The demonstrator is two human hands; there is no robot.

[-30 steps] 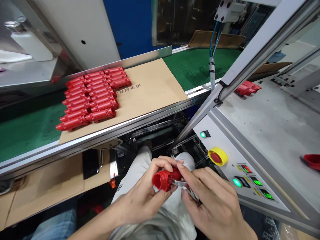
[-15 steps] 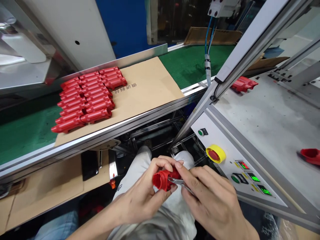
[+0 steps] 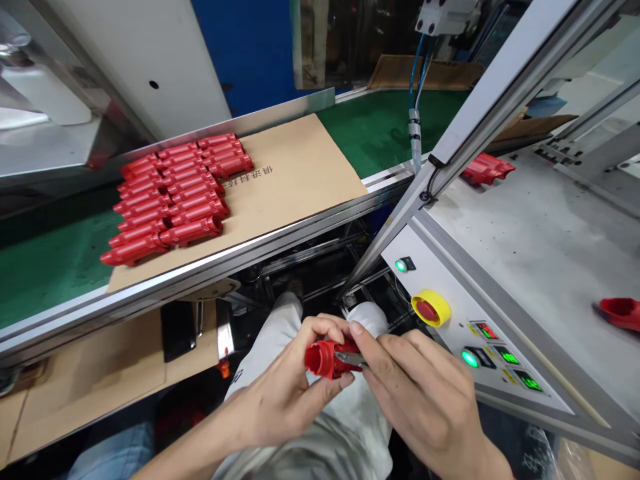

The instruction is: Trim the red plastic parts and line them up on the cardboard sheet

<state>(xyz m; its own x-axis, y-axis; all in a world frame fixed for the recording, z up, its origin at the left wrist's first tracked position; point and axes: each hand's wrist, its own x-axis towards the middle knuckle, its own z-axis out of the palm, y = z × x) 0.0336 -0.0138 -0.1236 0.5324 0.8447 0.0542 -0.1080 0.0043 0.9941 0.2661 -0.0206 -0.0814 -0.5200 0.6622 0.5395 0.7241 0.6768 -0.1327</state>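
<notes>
Low in front of my lap, my left hand (image 3: 287, 397) is closed around a red plastic tubular part (image 3: 320, 360), its round open end facing left. My right hand (image 3: 423, 393) is closed on a small silver metal tool (image 3: 350, 359) with a narrow, blade-like tip. That tip lies against the side of the red part, beside its collar. The tool's handle is hidden in my right fingers, so its exact kind cannot be made out. My right fingertips also touch the far end of the red part.
Red tubular parts (image 3: 190, 193) lie in rows on a cardboard sheet (image 3: 300, 160) over a green conveyor belt (image 3: 390, 120). At right are a control panel with a yellow-ringed stop button (image 3: 431, 308), a metal frame post (image 3: 465, 127) and a white machine table (image 3: 540, 220) bearing more red parts.
The metal tool has turned slightly, and its tip lies flatter along the red part. My right hand shifted a little. Two green buttons on the control panel are now lit.
</notes>
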